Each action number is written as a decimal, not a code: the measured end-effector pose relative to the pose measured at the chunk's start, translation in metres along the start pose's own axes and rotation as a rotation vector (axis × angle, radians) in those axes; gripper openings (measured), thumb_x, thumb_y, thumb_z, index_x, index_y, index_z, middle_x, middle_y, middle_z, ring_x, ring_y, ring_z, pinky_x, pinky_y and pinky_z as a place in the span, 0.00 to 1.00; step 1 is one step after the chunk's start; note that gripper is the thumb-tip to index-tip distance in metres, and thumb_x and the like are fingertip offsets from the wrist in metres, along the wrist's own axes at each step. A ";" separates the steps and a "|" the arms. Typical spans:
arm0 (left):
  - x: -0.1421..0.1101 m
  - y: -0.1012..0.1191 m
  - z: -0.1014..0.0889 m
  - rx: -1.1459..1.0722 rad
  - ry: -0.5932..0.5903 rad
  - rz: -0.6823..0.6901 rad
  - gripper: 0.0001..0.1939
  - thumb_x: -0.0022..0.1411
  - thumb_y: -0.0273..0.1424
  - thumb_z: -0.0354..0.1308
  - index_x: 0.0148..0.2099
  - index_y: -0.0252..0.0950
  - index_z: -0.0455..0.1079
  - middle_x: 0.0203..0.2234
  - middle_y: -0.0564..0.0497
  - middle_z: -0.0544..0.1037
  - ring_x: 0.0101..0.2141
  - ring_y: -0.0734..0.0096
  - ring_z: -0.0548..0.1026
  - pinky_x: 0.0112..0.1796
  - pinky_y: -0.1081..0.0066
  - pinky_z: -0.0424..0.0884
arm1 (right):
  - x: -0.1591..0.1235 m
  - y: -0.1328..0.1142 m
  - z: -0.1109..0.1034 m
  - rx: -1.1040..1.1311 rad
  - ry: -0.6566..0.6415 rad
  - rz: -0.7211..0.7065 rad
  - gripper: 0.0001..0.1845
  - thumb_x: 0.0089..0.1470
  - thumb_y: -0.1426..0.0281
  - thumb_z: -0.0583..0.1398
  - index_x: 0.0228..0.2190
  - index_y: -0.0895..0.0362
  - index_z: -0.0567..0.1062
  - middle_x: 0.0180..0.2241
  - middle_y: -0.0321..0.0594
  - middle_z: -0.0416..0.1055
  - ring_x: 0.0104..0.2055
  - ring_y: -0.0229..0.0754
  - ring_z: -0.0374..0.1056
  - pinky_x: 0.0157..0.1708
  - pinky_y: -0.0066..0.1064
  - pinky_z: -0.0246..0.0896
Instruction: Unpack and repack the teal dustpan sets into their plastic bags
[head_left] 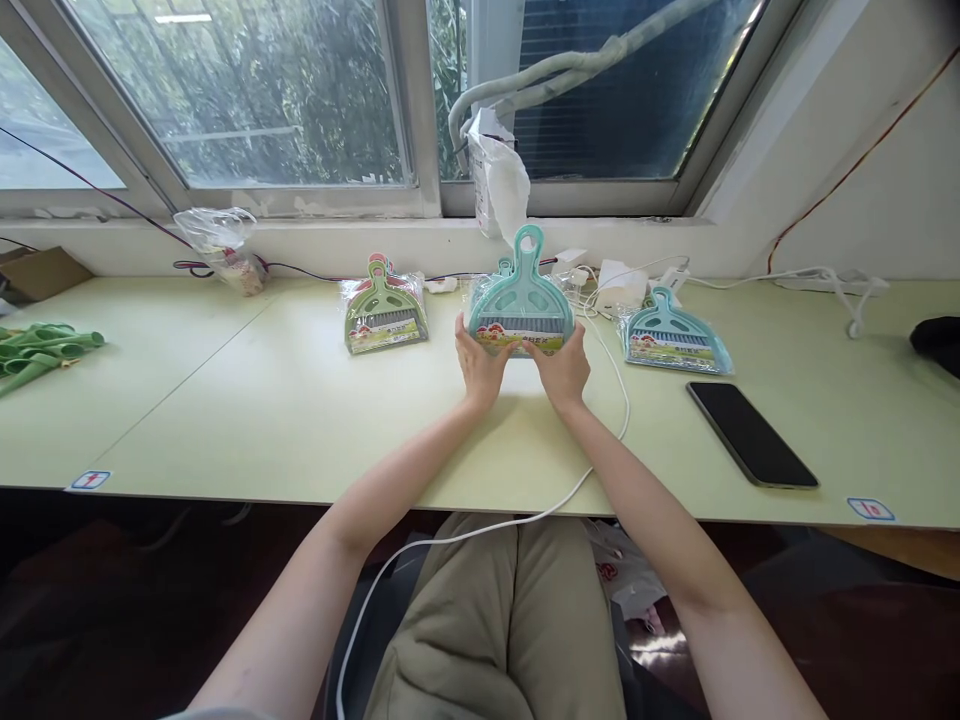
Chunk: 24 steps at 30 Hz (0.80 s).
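Between both hands is a mint-green dustpan and brush set (529, 290) in clear wrapping, held upright by its lower corners with the handle up. My left hand (480, 362) is closed on its left corner, thumb across the bottom front. On the opposite corner, my right hand (559, 362) grips in the same way, the thumbs nearly meeting. Part of another wrapped set shows behind it. Over to the left lies a wrapped olive-green dustpan set (385, 312). A wrapped blue-green dustpan set (671, 335) lies to the right.
A black phone (751, 434) lies at the right. The white cable (611, 350) crosses the table and hangs over its front edge. Along the back are a plastic bag (223, 245) and a power strip (832, 283). Green strips (49, 348) lie far left.
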<state>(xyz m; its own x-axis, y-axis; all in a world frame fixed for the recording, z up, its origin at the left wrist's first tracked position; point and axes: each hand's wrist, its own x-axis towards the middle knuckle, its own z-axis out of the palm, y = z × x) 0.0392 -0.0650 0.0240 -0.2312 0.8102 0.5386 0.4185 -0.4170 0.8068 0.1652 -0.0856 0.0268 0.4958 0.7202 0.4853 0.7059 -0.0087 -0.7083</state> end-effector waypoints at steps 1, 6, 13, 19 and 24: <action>0.000 0.001 0.000 0.004 0.005 0.001 0.50 0.51 0.37 0.67 0.66 0.43 0.38 0.65 0.39 0.54 0.64 0.56 0.55 0.60 0.60 0.56 | 0.000 0.000 0.000 0.000 0.001 -0.004 0.41 0.48 0.46 0.59 0.55 0.57 0.57 0.52 0.56 0.69 0.50 0.58 0.68 0.40 0.43 0.63; 0.004 0.003 -0.003 0.051 0.001 -0.050 0.52 0.51 0.40 0.68 0.67 0.44 0.37 0.64 0.40 0.56 0.63 0.55 0.57 0.59 0.58 0.57 | 0.000 0.000 0.000 0.002 -0.003 -0.038 0.38 0.51 0.48 0.57 0.55 0.56 0.57 0.49 0.53 0.71 0.47 0.56 0.69 0.39 0.41 0.63; 0.002 0.004 -0.001 0.111 0.001 -0.044 0.46 0.52 0.41 0.66 0.65 0.42 0.43 0.60 0.40 0.60 0.61 0.56 0.59 0.59 0.59 0.58 | 0.003 0.002 -0.002 -0.078 0.012 -0.111 0.35 0.53 0.50 0.55 0.55 0.58 0.57 0.46 0.52 0.73 0.44 0.56 0.70 0.35 0.39 0.63; 0.008 -0.004 0.000 0.090 -0.004 -0.040 0.36 0.60 0.42 0.59 0.63 0.39 0.47 0.59 0.39 0.62 0.61 0.58 0.59 0.58 0.60 0.58 | 0.004 0.002 -0.003 -0.100 -0.010 -0.142 0.33 0.56 0.51 0.52 0.56 0.59 0.58 0.43 0.51 0.74 0.40 0.54 0.71 0.32 0.36 0.61; 0.019 -0.012 -0.004 0.053 -0.003 -0.006 0.29 0.63 0.40 0.55 0.62 0.38 0.51 0.57 0.39 0.65 0.59 0.58 0.63 0.56 0.60 0.60 | 0.006 0.002 -0.002 -0.045 -0.069 -0.116 0.32 0.56 0.53 0.53 0.56 0.60 0.59 0.37 0.50 0.75 0.37 0.53 0.70 0.34 0.37 0.61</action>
<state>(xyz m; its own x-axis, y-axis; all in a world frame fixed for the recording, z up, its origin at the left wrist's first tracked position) 0.0264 -0.0464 0.0249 -0.2310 0.8139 0.5331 0.4627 -0.3901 0.7961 0.1708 -0.0831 0.0294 0.3745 0.7641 0.5252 0.7794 0.0474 -0.6247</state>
